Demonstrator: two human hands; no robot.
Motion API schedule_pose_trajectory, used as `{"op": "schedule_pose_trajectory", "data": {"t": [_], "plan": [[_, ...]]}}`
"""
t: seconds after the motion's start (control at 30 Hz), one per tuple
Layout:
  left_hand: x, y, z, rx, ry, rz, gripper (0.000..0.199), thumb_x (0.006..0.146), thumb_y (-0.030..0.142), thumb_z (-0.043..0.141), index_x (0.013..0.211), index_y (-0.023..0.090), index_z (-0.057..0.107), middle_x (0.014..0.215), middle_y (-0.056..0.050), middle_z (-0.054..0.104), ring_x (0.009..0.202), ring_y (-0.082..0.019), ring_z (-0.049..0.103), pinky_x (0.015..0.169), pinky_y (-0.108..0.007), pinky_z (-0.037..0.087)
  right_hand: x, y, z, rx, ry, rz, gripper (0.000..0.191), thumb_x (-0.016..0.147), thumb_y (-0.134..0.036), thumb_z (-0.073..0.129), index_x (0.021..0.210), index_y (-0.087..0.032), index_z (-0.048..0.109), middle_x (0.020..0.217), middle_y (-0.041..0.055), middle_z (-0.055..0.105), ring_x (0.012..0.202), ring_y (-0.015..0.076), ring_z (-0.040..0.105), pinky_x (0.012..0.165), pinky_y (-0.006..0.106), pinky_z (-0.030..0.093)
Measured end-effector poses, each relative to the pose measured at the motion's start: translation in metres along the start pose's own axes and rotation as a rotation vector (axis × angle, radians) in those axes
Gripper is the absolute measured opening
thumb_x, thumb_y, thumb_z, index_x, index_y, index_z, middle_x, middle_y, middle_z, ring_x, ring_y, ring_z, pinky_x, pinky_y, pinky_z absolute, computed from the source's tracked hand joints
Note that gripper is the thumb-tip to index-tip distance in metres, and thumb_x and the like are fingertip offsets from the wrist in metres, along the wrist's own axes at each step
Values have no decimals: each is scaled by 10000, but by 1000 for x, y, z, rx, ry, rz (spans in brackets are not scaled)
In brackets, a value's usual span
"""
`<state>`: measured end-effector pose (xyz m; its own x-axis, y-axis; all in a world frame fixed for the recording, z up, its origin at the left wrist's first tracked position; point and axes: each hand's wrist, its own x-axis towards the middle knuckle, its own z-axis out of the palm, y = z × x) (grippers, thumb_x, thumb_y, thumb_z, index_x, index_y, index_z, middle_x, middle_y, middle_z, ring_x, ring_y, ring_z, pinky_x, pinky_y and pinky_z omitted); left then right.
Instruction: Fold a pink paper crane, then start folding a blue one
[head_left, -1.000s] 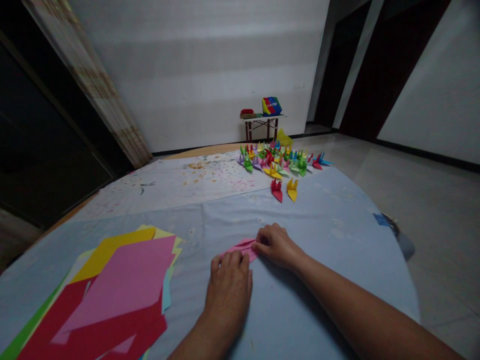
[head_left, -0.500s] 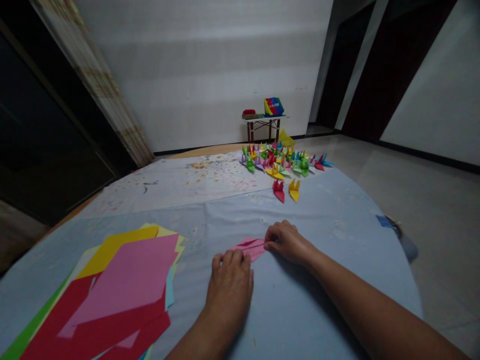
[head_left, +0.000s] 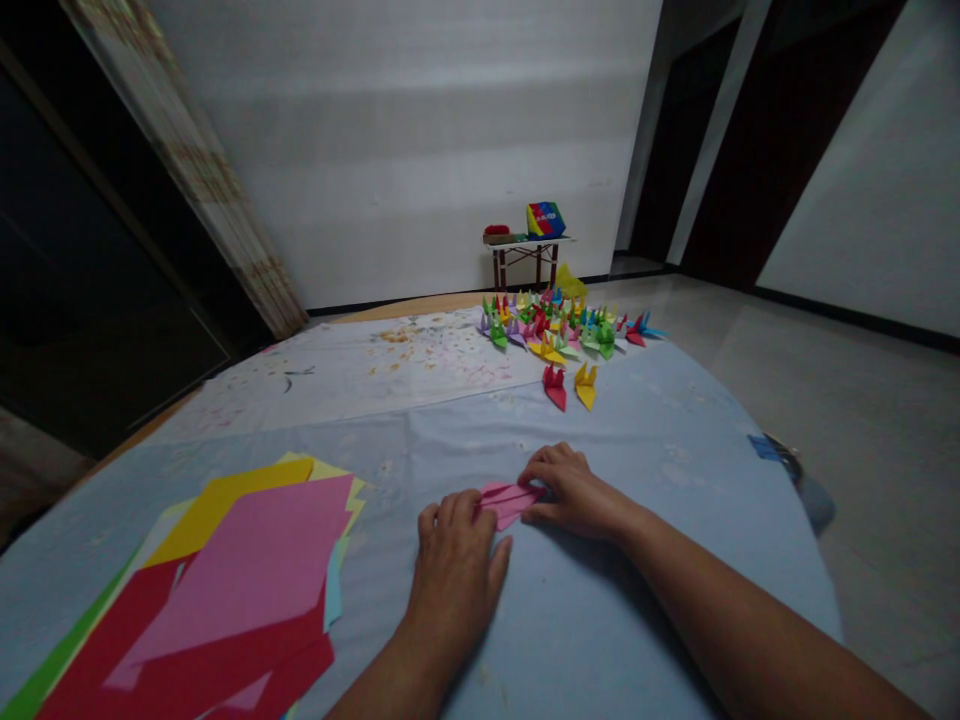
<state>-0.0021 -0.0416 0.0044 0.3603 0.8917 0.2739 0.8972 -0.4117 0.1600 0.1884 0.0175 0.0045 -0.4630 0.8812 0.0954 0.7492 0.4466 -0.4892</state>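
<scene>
A small pink folded paper (head_left: 508, 504) lies on the blue cloth in front of me, with creased flaps along its middle. My left hand (head_left: 457, 560) rests at its left end, fingertips bent over and gripping that end, the thumb sticking out to the side. At the right end, my right hand (head_left: 566, 490) holds the paper's tip between thumb and forefinger. Both hands hide the ends of the paper.
A stack of coloured paper sheets (head_left: 247, 570) lies to the left. Beyond my hands stand a red paper crane (head_left: 554, 388) and a yellow one (head_left: 586, 386), with a cluster of several cranes (head_left: 555, 322) behind. The round table's edge curves at the right.
My right thumb has spread away from the forefinger and moved to the paper's near edge. My left fingers have shifted slightly and its thumb now stands farther out.
</scene>
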Motion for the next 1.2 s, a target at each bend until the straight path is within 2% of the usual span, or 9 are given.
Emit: {"op": "schedule_pose_trajectory", "data": {"t": [0.17, 0.3, 0.4, 0.5, 0.67, 0.8, 0.93, 1.07, 1.2], "plan": [[2, -2, 3, -39, 35, 21, 180, 804, 276, 515, 965, 205, 556, 1125, -79, 550, 1060, -241, 456, 922, -445, 268, 2, 1, 4, 64, 29, -25, 296, 671, -354, 687, 907, -199, 598, 909, 44, 580, 899, 202, 457, 787, 324, 338], [4, -5, 8, -46, 79, 11, 331, 779, 291, 547, 1084, 170, 500, 1047, -91, 594, 963, -243, 518, 879, -428, 325, 4, 1, 9, 301, 33, 3, 327, 690, -293, 662, 981, -182, 562, 885, 36, 591, 789, 160, 524, 718, 286, 407], [6, -9, 6, -54, 119, -10, 434, 762, 284, 563, 1163, 150, 465, 1070, -112, 595, 948, -255, 533, 843, -410, 363, 4, -6, 12, 487, 66, -42, 407, 692, -311, 667, 1059, -192, 537, 956, 38, 599, 867, 166, 548, 789, 301, 421], [9, -14, -4, -133, 117, -34, 330, 772, 178, 512, 1101, 185, 530, 977, -73, 631, 877, -228, 562, 791, -371, 399, 3, -16, 12, 596, 88, -121, 553, 689, -324, 675, 1185, -220, 456, 1044, 47, 587, 952, 173, 537, 850, 329, 408], [16, -18, -17, -578, 246, -226, 227, 809, 230, 464, 985, 190, 602, 887, -47, 654, 803, -197, 591, 711, -304, 447, 5, -21, 14, 692, 196, -129, 705, 711, -318, 658, 1302, -229, 284, 1093, 85, 576, 975, 178, 536, 828, 357, 415], [21, -13, -10, -1133, 242, -499, 272, 755, 374, 564, 883, 139, 614, 718, -22, 655, 626, -157, 593, 578, -257, 472, 7, -21, 18, 759, 182, -78, 536, 747, -335, 616, 1218, -194, 401, 1064, 91, 585, 930, 169, 551, 796, 332, 428], [21, -4, 1, -1578, 180, -620, 330, 674, 350, 666, 895, 114, 598, 757, -41, 669, 657, -149, 616, 626, -264, 506, 7, -25, 23, 908, 86, -48, 354, 766, -381, 583, 1038, -155, 557, 900, 51, 630, 767, 138, 571, 701, 276, 443], [19, 3, 4, -1714, 127, -682, 319, 639, 293, 711, 877, 108, 607, 806, -71, 670, 699, -159, 623, 650, -274, 519, 9, -27, 24, 1005, 71, 12, 323, 754, -416, 582, 897, -130, 631, 777, 24, 632, 643, 110, 543, 614, 234, 420], [19, 0, 4, -1616, 55, -649, 346, 677, 334, 671, 935, 114, 604, 853, -86, 663, 772, -201, 622, 635, -289, 511, 11, -20, 23, 977, 82, 20, 326, 765, -409, 564, 932, -144, 655, 756, 12, 639, 629, 107, 530, 609, 226, 405]]}}
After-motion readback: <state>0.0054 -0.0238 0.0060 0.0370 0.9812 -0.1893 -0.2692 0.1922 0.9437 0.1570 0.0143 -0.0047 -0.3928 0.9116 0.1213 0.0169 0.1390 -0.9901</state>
